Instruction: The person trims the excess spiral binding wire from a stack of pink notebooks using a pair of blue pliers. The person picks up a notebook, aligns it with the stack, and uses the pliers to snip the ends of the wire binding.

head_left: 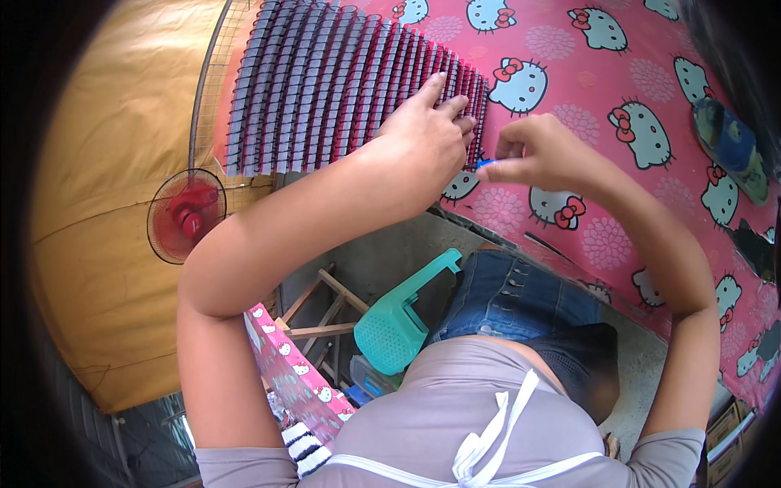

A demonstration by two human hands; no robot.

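Note:
A wide panel (309, 89) of many parallel grey rows crossed by dark and reddish bands lies on the pink table; I cannot make out exactly what it is. My left hand (431, 130) rests palm down across its right part, the fingers stretched out and a little apart. Close to the panel's lower right corner, my right hand (541, 154) pinches a small blue piece (485, 163) between thumb and fingers. Most of that piece is hidden by the fingertips, so its kind does not show.
The table wears a pink cartoon-cat cover (586, 73). A blue and green slipper (728, 146) lies at its right. Left stand a red fan (191, 213) and a yellow-orange sheet (106, 203). Below are a turquoise plastic chair (390, 337) and wooden legs (325, 331).

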